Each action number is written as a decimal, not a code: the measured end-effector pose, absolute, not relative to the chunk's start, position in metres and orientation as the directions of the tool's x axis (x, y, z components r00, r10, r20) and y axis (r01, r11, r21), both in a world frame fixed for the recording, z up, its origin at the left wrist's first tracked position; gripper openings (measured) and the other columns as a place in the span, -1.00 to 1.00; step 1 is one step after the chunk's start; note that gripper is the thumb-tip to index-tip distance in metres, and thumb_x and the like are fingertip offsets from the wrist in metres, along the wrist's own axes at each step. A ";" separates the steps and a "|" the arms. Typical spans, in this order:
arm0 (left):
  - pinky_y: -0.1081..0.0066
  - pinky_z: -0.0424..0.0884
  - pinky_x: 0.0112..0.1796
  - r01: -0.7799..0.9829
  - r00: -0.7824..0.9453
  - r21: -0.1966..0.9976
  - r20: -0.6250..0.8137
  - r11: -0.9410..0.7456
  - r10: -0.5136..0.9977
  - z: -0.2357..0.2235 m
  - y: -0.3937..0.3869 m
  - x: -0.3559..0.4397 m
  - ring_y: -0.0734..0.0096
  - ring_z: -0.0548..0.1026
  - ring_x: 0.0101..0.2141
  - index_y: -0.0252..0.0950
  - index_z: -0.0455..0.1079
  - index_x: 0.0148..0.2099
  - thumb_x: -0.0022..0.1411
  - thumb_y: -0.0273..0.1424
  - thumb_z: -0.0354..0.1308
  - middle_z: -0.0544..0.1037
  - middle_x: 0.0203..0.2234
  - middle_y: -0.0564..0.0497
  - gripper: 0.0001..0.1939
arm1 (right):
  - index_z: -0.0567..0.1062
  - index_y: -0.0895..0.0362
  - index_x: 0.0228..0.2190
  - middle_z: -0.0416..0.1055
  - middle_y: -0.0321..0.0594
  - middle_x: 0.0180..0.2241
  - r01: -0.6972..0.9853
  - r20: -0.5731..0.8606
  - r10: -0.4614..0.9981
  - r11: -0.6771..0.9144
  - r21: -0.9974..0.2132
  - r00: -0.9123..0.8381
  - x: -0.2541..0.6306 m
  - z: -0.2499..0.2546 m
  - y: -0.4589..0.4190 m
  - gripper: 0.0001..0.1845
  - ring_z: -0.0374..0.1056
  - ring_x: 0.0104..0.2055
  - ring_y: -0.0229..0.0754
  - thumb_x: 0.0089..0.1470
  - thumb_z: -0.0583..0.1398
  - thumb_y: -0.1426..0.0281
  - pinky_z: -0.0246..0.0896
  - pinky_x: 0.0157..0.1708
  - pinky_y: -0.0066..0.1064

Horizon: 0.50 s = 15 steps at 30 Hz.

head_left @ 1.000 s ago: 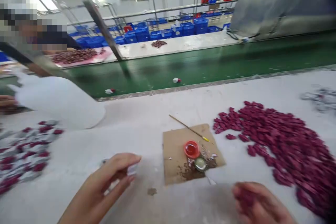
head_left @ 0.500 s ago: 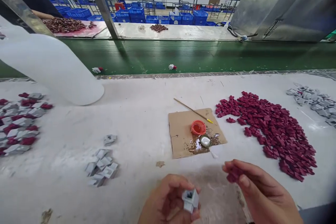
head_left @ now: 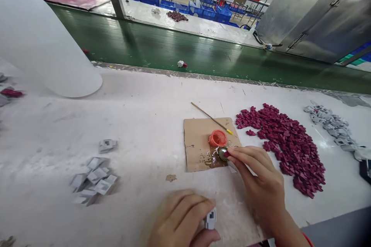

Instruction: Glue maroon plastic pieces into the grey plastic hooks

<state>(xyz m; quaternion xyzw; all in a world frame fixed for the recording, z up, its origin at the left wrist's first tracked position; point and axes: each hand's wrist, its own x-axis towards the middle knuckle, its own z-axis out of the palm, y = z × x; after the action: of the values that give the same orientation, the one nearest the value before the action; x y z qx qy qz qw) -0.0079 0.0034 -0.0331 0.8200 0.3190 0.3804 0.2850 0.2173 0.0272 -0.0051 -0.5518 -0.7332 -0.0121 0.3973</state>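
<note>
My left hand (head_left: 184, 220) grips a small grey plastic piece (head_left: 211, 218) with a square socket, low in the middle of the view. My right hand (head_left: 256, 171) pinches a small maroon piece (head_left: 227, 154), mostly covered by the fingertips. That piece is at a shiny bottle cap (head_left: 222, 153) on a wet cardboard square (head_left: 193, 131); whether they touch I cannot tell. Beside the cap stands an orange-red cup (head_left: 218, 138) of liquid. A thin yellow-tipped brush (head_left: 211, 117) lies across the cardboard's upper edge.
A large heap of maroon pieces (head_left: 285, 142) lies on the right, with grey pieces (head_left: 333, 123) beyond it. More grey pieces (head_left: 95, 177) sit at left, near a white cylinder (head_left: 58, 46). A green conveyor (head_left: 150, 42) crosses behind the table, carrying one grey-and-maroon piece (head_left: 182, 63).
My right hand has carried the maroon piece left and forward to the cap on the cardboard. My left hand has turned over, still gripping the grey piece. The head view has shifted and tilted.
</note>
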 end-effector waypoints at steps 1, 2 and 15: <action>0.50 0.52 -0.04 0.308 0.523 0.684 0.459 -0.661 0.718 -0.035 0.005 -0.008 0.36 0.60 -0.21 -0.26 0.37 0.05 0.34 -0.26 0.21 0.65 -0.24 0.01 -0.70 | 0.55 0.03 -0.13 0.53 -0.26 -0.21 0.822 0.592 0.802 0.388 -0.417 -0.079 0.217 -0.005 0.027 -0.74 0.39 -0.17 -0.16 0.21 0.22 0.58 0.39 -0.18 -0.30; 0.48 0.52 -0.04 0.310 0.526 0.674 0.467 -0.671 0.711 -0.037 0.006 -0.009 0.34 0.59 -0.20 -0.27 0.37 0.04 0.33 -0.26 0.22 0.66 -0.25 0.01 -0.70 | 0.55 0.03 -0.13 0.52 -0.26 -0.21 0.824 0.588 0.805 0.387 -0.414 -0.083 0.217 -0.005 0.027 -0.74 0.39 -0.17 -0.16 0.21 0.22 0.58 0.39 -0.19 -0.30; 0.43 0.50 -0.03 0.311 0.498 0.749 0.396 -0.585 0.772 -0.037 0.003 -0.007 0.32 0.53 -0.17 -0.25 0.37 0.02 0.33 -0.34 0.22 0.64 -0.22 0.01 -0.75 | 0.56 0.02 -0.14 0.52 -0.26 -0.22 0.831 0.580 0.808 0.391 -0.396 -0.103 0.216 -0.003 0.030 -0.71 0.40 -0.19 -0.17 0.19 0.22 0.61 0.37 -0.17 -0.30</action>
<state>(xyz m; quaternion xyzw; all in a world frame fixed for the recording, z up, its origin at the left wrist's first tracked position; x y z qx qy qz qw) -0.0068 0.0032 -0.0371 0.8085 0.3348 0.3728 0.3086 0.2158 0.0301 -0.0030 -0.5518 -0.7426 -0.0153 0.3792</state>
